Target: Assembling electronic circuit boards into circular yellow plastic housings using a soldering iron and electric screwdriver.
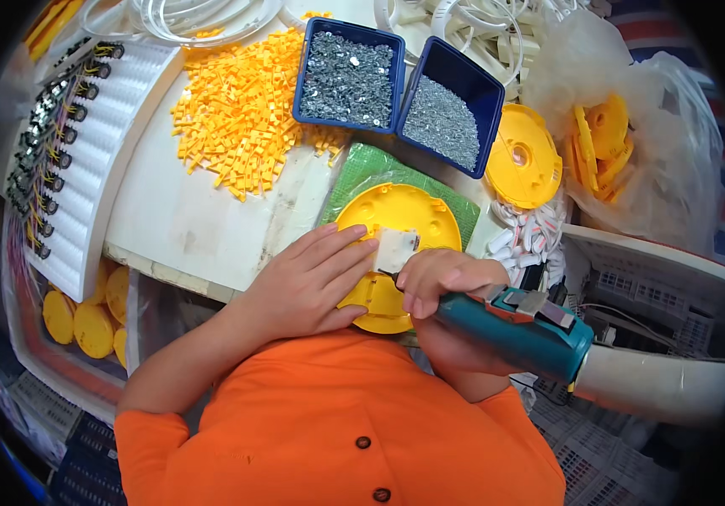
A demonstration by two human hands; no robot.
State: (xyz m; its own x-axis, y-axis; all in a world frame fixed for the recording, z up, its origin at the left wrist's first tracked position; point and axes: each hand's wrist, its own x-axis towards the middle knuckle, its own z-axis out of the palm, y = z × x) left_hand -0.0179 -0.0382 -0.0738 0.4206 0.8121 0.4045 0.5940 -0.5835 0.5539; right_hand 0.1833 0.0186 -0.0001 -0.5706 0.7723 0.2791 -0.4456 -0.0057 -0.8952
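Observation:
My left hand (307, 278) lies with fingers stretched out over the left side of a round yellow plastic housing (392, 205). Its thumb rests near the housing's lower edge. In the middle of the housing sits a white rectangular part (395, 248). My right hand (451, 282) is wrapped round a teal power screwdriver (518, 337), held slanted with its dark tip pointing left. The tip is close to the lower edge of the white part; whether it touches a screw I cannot tell. Beneath the housing is a green mat (361, 171), partly covered by clear plastic.
Behind the mat stand two blue bins (396, 126) of small metal parts. A heap of small yellow pieces (240, 110) is left of them. Yellow discs (524, 156) and white connectors (527, 240) lie right. A white ribbed tray (97, 160) with wired parts stands left.

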